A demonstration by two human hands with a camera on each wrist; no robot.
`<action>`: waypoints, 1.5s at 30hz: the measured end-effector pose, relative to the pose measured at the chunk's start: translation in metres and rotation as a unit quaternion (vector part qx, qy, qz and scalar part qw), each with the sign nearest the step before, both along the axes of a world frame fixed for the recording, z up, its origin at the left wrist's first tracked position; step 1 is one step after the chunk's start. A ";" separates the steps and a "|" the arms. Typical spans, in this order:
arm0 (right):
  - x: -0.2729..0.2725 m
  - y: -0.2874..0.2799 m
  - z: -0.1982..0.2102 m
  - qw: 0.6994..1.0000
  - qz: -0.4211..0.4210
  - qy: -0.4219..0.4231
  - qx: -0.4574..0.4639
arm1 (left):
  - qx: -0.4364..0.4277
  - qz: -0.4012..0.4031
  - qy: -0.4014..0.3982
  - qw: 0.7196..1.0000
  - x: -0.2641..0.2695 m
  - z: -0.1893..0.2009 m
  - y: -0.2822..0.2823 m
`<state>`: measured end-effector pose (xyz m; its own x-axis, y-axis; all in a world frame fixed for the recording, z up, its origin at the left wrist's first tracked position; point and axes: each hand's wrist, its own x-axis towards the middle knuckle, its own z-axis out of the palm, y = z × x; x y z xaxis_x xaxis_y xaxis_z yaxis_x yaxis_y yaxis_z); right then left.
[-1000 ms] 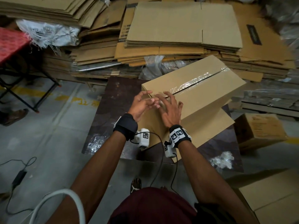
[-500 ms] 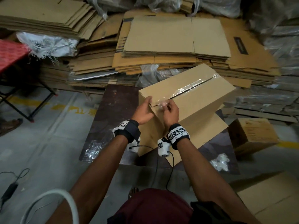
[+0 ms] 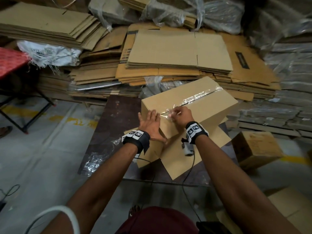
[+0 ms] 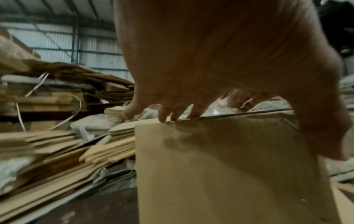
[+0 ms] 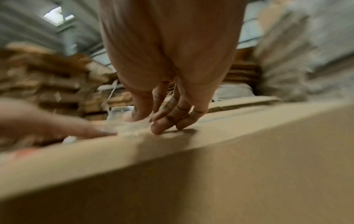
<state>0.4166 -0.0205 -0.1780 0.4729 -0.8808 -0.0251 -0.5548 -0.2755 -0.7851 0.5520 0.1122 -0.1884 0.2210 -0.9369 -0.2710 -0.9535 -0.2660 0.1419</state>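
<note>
1. Cardboard box (image 3: 212, 114) sits tilted on a dark brown tabletop (image 3: 118, 119), with flat cardboard (image 3: 194, 156) sticking out from under its near side.
2. Clear tape (image 3: 199, 97) runs along the seam between the two top flaps. It's shiny and a bit wrinkled, and it bunches up at the near end.
3. Left grip (image 3: 150, 123) is released: palm flat, fingers spread over the near-left corner of the box, thumb lying down the side face. The left wrist view shows the fingertips (image 4: 162, 116) hooked right at the top edge.
4. Right grip (image 3: 183, 115) is on top of the box just beside the left one, curled in and pinching the crumpled end of the tape at the seam. In the right wrist view its other fingertips (image 5: 159, 128) touch the box top, though that view is pretty blurry.
5. The two grips are close but not touching, as far as I can tell.
6. Behind the tabletop: big stacks of flattened cartons (image 3: 168, 51), some wrapped in plastic.
7. A smaller closed carton (image 3: 256, 149) stands on the floor to the right, and crinkled plastic film (image 3: 94, 161) lies on the tabletop's near-left corner.
</note>
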 end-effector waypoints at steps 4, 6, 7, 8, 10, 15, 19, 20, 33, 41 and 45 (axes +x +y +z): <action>0.002 0.004 0.001 0.988 0.088 0.103 -0.076 | 0.012 0.017 0.013 1.000 0.004 0.009 0.002; 0.001 0.007 0.001 0.981 0.108 0.121 -0.107 | 0.010 0.024 0.006 1.000 -0.003 0.012 0.001; 0.001 0.008 0.000 0.980 0.108 0.123 -0.116 | 0.009 0.023 0.001 1.000 -0.006 0.011 0.000; 0.001 0.009 0.001 0.980 0.107 0.116 -0.117 | 0.010 0.024 0.003 1.000 -0.007 0.011 0.000; 0.001 0.012 0.002 0.983 0.120 0.096 -0.100 | 0.021 0.023 0.016 0.999 -0.006 0.013 0.000; -0.001 0.014 0.016 0.992 0.102 0.044 -0.053 | 0.042 -0.002 0.027 0.999 0.033 0.022 0.018; 0.005 0.009 0.010 0.995 0.069 -0.018 -0.070 | 0.059 0.010 0.032 0.998 0.069 0.026 0.030; 0.007 0.008 0.008 0.995 0.054 -0.013 -0.080 | 0.072 0.014 0.028 0.997 0.072 0.030 0.030; 0.023 0.014 -0.013 0.953 0.126 0.195 -0.195 | 0.039 -0.020 0.011 0.999 0.020 0.031 0.006; 0.022 0.005 -0.014 0.987 0.040 0.041 -0.150 | 0.010 -0.038 0.006 0.999 0.034 0.019 0.012; 0.019 0.001 -0.003 0.987 0.008 -0.144 0.067 | 0.012 -0.022 0.002 1.000 0.047 0.025 0.011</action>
<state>0.4360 -0.0200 -0.1805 0.4904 -0.8715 -0.0034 -0.2999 -0.1651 -0.9396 0.5992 0.1227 -0.1632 0.1796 -0.9385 -0.2950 -0.9636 -0.2281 0.1391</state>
